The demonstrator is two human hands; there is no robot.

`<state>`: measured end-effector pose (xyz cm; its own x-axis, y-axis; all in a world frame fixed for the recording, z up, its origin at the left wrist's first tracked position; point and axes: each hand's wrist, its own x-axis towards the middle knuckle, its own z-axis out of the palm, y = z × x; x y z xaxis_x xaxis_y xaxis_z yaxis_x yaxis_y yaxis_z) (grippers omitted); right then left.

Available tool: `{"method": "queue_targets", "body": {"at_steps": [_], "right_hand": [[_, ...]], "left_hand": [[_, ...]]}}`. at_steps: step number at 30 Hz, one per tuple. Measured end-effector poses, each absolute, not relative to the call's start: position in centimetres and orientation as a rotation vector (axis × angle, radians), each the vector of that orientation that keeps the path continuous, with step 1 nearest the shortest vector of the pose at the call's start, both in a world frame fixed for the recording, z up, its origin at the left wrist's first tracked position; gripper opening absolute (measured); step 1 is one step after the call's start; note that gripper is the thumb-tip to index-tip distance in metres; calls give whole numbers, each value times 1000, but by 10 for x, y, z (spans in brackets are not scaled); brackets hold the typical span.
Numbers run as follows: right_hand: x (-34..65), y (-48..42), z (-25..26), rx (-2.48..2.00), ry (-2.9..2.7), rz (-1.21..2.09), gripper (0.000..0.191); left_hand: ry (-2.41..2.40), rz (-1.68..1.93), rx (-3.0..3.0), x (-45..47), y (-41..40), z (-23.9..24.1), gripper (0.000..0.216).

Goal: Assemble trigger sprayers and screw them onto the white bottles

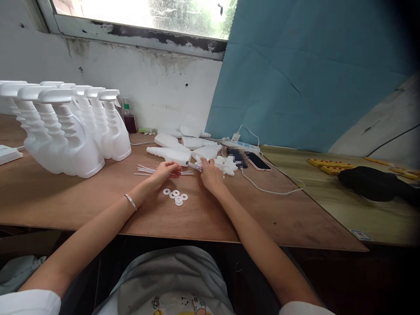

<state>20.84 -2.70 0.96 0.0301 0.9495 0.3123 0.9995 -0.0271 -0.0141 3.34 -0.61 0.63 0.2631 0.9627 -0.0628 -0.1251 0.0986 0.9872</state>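
My left hand rests on the wooden table with its fingers curled over a bundle of thin clear tubes. My right hand is closed around one clear tube, gripping its right end. A few white ring washers lie on the table just in front of both hands. Beyond the hands lie several white spray bottles on their sides and a heap of white trigger heads.
A row of upright white spray bottles with trigger heads stands at the left. A phone, a power strip and a white cable lie at right. A black object and yellow pieces sit on the adjoining table. A blue sheet hangs behind.
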Motion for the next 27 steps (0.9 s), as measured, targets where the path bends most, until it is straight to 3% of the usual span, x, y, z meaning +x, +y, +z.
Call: {"method": "queue_targets", "body": {"at_steps": [6,16,22,27], "right_hand": [[204,-26,4,-2143,-2035,-495,41],[199,-34,11,-2026,-1960,-483,35],[186,-44,10,-1818,-2109,-333,29],[178,-47,-2,-1691,-2294,-83,28]], "left_hand": [[1022,1023,1167,34,-12,16,9],[1037,1043,1170,32,-6,11,10],[1116,1167,1103,29,3,6,21],[1528,1386,1313,10,25,12,29]]}}
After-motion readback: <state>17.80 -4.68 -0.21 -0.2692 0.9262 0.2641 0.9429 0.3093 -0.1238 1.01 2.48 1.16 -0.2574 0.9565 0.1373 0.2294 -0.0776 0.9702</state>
